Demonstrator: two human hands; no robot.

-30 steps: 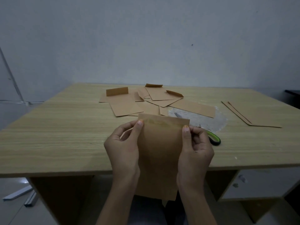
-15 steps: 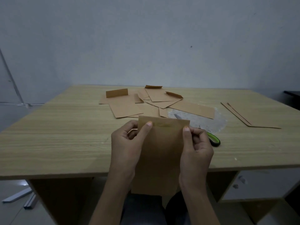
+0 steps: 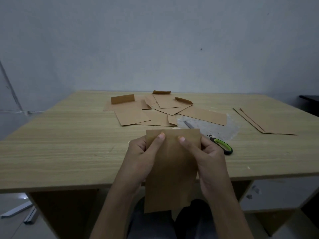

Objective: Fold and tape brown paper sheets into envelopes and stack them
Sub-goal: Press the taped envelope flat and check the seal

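I hold a folded brown paper envelope (image 3: 170, 173) upright over the near table edge. My left hand (image 3: 143, 156) grips its left side, thumb pressed on the front near the top. My right hand (image 3: 205, 156) grips its right side, thumb also on the front near the top; the two thumbs lie close together. Several finished brown envelopes (image 3: 138, 114) lie scattered at the back middle of the wooden table (image 3: 60, 149), some with flaps standing up. Flat brown paper sheets (image 3: 269, 121) lie at the right.
Scissors with a black and green handle (image 3: 222, 145) lie just right of my right hand, blades pointing away across a clear plastic sheet (image 3: 222, 126). A grey wall stands behind the table. A white cabinet (image 3: 276, 194) sits under the table's right side.
Both thumbs have slid inward along the envelope's top toward its middle. The envelope has stayed upright in my hands.
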